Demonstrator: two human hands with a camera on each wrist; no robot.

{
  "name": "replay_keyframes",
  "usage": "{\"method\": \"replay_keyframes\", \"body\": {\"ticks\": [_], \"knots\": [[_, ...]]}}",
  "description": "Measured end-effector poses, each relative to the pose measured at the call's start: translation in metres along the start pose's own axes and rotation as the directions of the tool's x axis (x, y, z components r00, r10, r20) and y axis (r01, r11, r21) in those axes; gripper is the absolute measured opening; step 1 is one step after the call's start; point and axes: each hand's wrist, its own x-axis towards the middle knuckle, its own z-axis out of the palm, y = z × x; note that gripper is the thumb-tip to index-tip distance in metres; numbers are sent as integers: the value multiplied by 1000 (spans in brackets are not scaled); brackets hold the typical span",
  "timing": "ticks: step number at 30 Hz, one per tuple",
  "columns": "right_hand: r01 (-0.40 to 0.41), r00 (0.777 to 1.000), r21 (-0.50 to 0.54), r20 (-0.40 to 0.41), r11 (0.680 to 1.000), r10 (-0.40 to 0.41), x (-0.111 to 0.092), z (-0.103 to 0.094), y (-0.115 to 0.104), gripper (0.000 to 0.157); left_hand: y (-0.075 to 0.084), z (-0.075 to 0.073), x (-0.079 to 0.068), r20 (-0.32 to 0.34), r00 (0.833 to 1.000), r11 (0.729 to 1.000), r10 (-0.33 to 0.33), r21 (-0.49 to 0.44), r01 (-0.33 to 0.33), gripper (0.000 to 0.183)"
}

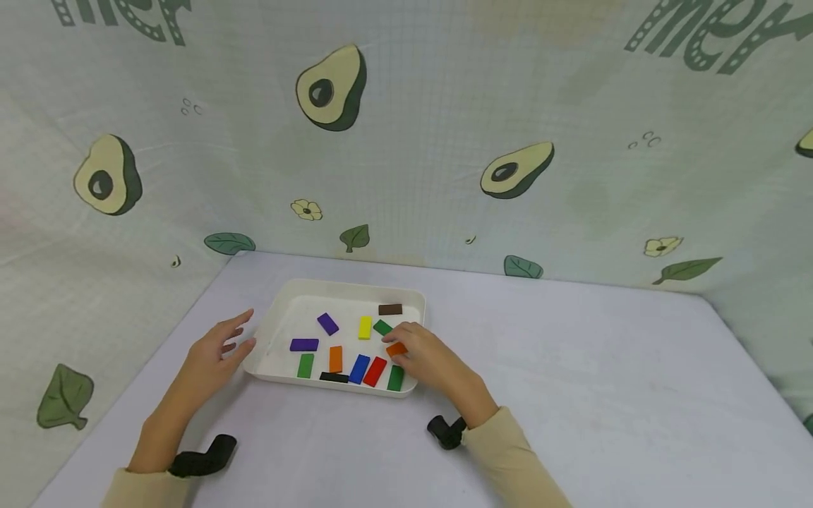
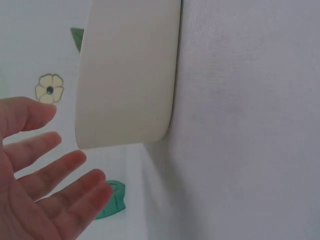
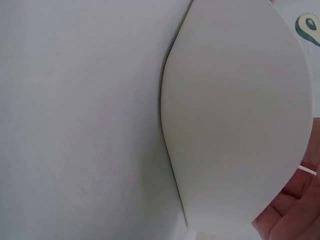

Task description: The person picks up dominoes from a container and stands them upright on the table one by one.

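A white tray on the table holds small coloured blocks. Over its right end my right hand pinches an orange block between thumb and fingers. A green block lies just beyond those fingertips, and a dark green block below them. In the right wrist view the tray wall hides most of that hand and the block. Beside the tray's left end, my left hand is held with fingers spread, nothing in it. The left wrist view shows these fingers near the tray's outer wall.
Also in the tray are purple blocks, a yellow block, a brown block, a second orange block, a black block, a blue block and a red block. An avocado-print cloth hangs behind.
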Motion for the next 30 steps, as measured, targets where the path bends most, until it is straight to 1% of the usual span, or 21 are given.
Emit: {"method": "replay_keyframes", "body": {"ticks": [3,6,7,10,14,17,22,26,30], "knots": [[-17,1000,-8,18,1000,17,5,2,1,29,-7,-1,0,51,996,995,-72,-69,75,53],[-23,999,-26,35,999,24,9,5,1,27,-14,-3,-1,110,986,978,-128,-150,143,55],[-27,999,-32,40,999,28,10,6,1,27,-16,-3,-1,124,983,972,-136,-174,157,55],[-23,999,-51,44,998,25,12,7,2,26,-23,-2,-2,170,974,942,-150,-274,192,55],[-10,999,-73,43,997,13,13,7,3,25,-30,0,-3,215,962,906,-170,-349,238,54],[8,999,-90,44,996,-4,13,9,4,25,-33,1,-4,234,954,879,-187,-394,269,53],[35,999,-117,37,993,-31,12,10,5,24,-36,2,-7,249,947,833,-203,-465,300,52],[41,999,-141,31,989,-37,12,12,6,23,-39,5,-8,249,945,816,-212,-487,311,53],[43,999,-164,25,986,-40,11,14,6,22,-41,7,-8,240,948,798,-209,-518,308,52]]}}
